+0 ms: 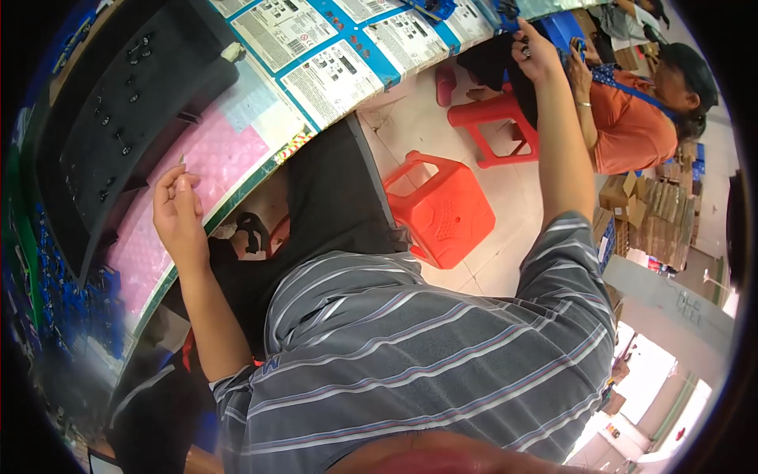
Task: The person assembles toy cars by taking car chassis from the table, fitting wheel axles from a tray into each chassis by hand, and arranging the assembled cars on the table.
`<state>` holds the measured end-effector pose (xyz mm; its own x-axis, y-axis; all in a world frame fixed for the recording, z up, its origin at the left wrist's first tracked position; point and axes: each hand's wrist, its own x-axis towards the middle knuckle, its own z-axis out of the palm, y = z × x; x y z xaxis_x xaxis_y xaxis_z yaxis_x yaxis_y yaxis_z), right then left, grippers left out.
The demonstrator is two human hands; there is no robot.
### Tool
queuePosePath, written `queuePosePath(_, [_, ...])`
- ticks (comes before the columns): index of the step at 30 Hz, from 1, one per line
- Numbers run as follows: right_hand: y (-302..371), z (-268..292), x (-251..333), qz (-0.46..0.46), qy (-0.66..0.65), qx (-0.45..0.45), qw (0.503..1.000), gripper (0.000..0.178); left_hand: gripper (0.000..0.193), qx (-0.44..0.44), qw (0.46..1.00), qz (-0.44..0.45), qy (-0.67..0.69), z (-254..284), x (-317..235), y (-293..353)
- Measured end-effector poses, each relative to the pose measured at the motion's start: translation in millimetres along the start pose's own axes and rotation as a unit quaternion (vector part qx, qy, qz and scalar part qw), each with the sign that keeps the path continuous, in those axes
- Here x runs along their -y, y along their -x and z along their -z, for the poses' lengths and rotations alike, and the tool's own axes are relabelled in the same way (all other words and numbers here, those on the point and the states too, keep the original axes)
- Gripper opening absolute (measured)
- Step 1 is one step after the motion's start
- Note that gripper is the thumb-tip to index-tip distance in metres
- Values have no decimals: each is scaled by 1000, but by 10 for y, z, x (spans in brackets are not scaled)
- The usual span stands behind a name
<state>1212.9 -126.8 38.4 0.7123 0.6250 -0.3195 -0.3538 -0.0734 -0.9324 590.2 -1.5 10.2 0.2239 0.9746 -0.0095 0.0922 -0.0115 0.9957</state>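
My left hand point(180, 215) hovers over pink bubble wrap point(230, 150) at the table edge. Its fingers are curled in, and a tiny pointed tip shows above them; what they hold is too small to name. Beside it lies a long black tray point(170, 91) with several small black wheel-and-axle pieces point(123, 144) scattered inside. At the far right end of the table, my right hand point(538, 55) is stretched out with bent fingers. A small dark round part point(527, 52) shows at these fingers, close to blue parts point(507, 11).
Printed card sheets point(332, 83) cover the table, with blue toy-like pieces point(433, 8) at its far edge. Many blue parts point(83, 316) are heaped at the left. Red stools point(450, 209) stand on the floor. A person in an orange shirt point(628, 130) sits at the right, hands raised.
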Motion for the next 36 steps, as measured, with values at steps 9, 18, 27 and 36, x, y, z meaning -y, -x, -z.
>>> queuePosePath(9, [-1238, 643, 504, 73, 12, -134, 988, 23, 22, -22, 1000, -6, -16, -77, 55, -24])
queuePosePath(18, [-292, -465, -268, 133, -64, -21, 989, 27, 19, -38, 997, -33, -53, -82, 78, 37])
queuePosePath(27, [398, -955, -489, 226, 207, 44, 951, 54, 16, -20, 996, -55, -66, -110, 101, 62])
queuePosePath(36, [552, -1450, -230, 375, 574, 67, 725, 53, 13, -21, 997, -69, -24, -94, 80, 132])
